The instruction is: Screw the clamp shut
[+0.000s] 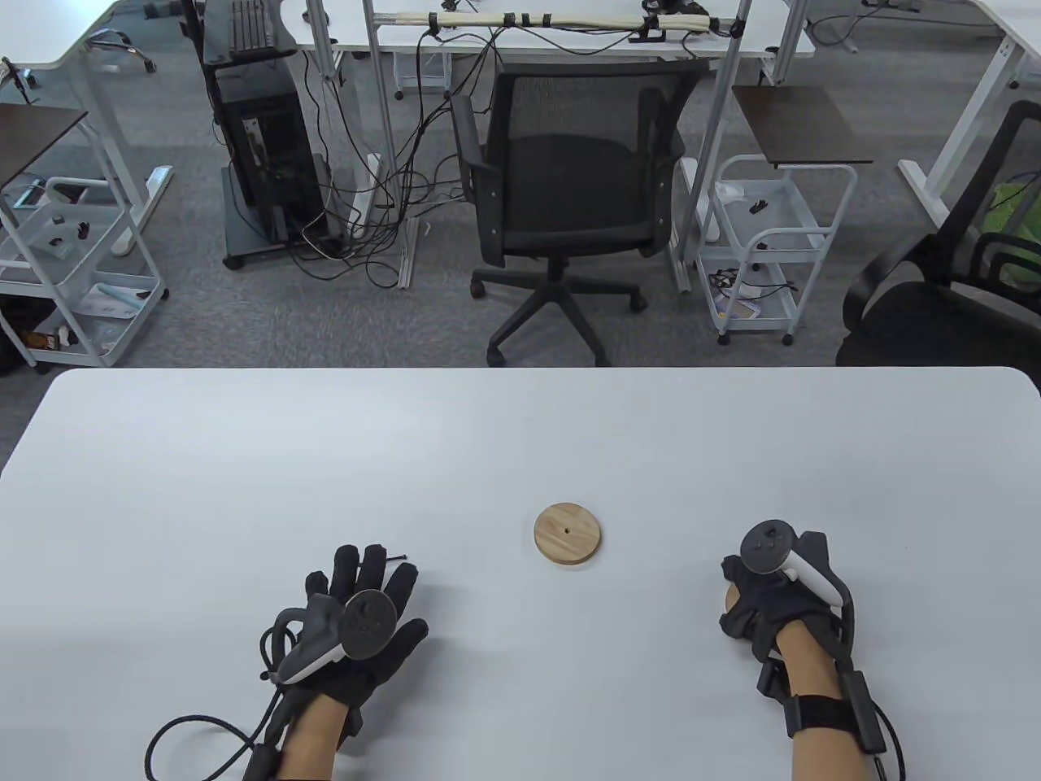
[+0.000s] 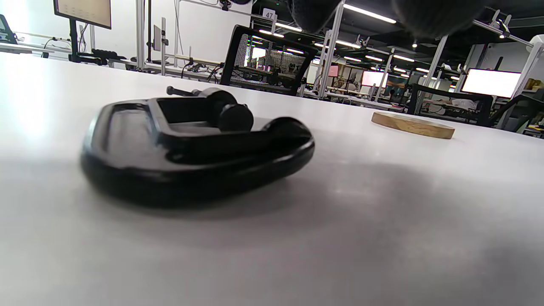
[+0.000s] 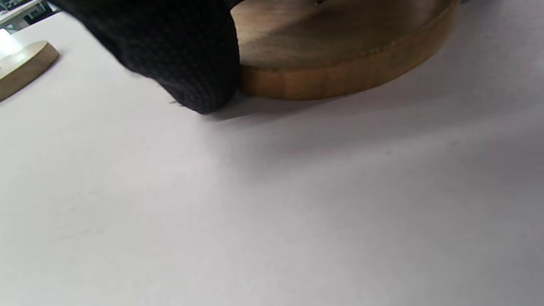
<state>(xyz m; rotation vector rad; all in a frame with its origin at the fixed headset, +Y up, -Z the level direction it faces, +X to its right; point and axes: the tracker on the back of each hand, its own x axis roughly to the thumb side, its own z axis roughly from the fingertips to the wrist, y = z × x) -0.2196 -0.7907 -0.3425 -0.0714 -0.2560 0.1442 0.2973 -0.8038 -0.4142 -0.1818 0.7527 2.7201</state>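
Note:
A black C-clamp lies flat on the white table, its screw and pin handle pointing away in the left wrist view. In the table view my left hand is spread over the clamp and hides it, except for the handle tip. Its fingertips hang above the clamp without touching it. My right hand covers a wooden disc at the front right. One gloved finger lies against the disc's rim and touches the table.
A second round wooden disc with a small centre hole lies between the hands; it also shows in the left wrist view and the right wrist view. An office chair stands beyond the table's far edge.

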